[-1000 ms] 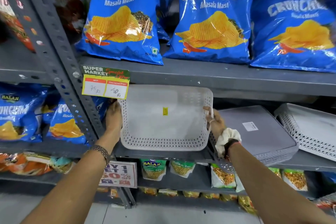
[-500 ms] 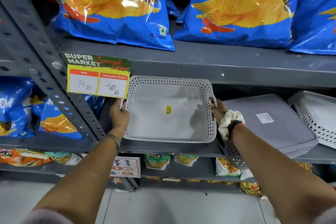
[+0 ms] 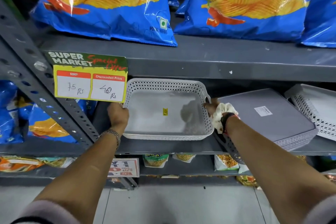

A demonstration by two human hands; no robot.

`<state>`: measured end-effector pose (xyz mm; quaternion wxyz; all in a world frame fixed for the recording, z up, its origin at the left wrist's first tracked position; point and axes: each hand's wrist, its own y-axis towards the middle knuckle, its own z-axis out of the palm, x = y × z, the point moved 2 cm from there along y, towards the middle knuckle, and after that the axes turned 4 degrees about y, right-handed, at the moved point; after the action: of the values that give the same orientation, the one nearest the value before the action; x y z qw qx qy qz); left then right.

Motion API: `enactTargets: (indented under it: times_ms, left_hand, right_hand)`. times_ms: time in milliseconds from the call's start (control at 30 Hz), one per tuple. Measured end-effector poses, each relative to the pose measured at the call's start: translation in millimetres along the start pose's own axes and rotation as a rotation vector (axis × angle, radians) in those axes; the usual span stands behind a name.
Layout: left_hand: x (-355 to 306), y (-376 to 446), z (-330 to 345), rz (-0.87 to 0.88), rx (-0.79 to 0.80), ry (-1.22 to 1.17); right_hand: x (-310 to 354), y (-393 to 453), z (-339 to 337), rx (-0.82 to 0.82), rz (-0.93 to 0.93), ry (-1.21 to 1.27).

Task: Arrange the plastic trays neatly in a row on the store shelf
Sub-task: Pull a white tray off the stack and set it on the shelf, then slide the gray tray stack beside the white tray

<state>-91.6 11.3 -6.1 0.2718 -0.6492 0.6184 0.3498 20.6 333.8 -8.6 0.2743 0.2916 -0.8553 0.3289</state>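
Grey steel store shelf (image 3: 181, 148) under a row of blue chip bags (image 3: 101, 5), with a price tag (image 3: 90, 78) hanging at its left. White perforated tray (image 3: 163, 112) resting at the shelf's left end, left hand (image 3: 118, 116) and right hand (image 3: 211, 105) each clasping a side rim. Risk of knocking the tilted grey tray (image 3: 263, 114) just beside it, or snagging the tag.
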Motion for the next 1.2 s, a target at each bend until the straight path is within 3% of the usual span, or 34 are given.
enactTargets:
  times_ms: [167,367,467,567,667,767,833,1000,1100,1200]
  left_hand:
    - [-2.9,-3.0,1.4,-0.013,-0.035,0.035]
    - [-41.2,-32.3,20.8,0.238,-0.076,-0.043]
    - [-72.6,-70.6,40.9,0.360,0.055,-0.098]
    - [-109.0,-109.4,61.4,0.494,0.264,-0.145]
    - [-140.9,-158.7,76.9,0.623,0.386,-0.120]
    - [-153.9,-215.3,99.9,0.749,0.430,0.092]
    - [-146.8,-245.3,122.7,0.722,0.442,0.286]
    - [-113.6,-284.8,165.4,0.433,0.483,0.583]
    - [-104.9,-293.9,178.5,0.299,0.434,0.509]
    - [-109.9,-298.5,180.7,0.282,0.356,0.456]
  right_hand:
    - [-1.7,-5.7,-11.0,-0.026,-0.022,0.023]
    - [-8.8,-13.4,-67.0,-0.136,-0.160,0.297]
    - [-37.5,-28.1,-115.4,-0.347,-0.198,0.348]
    - [-79.8,-41.0,-173.6,-0.520,-0.160,0.132]
    - [-132.7,-36.4,-226.2,-0.500,-0.067,0.079]
    - [-189.5,-29.8,-260.4,-0.383,0.016,0.115]
    - [-225.2,-26.2,-270.2,-0.328,0.052,0.166]
    - [-264.8,-16.4,-265.5,-0.220,0.046,0.364]
    - [-268.1,-16.8,-260.5,-0.097,0.098,0.526]
    - [-263.2,-14.1,-256.9,-0.045,0.196,0.607]
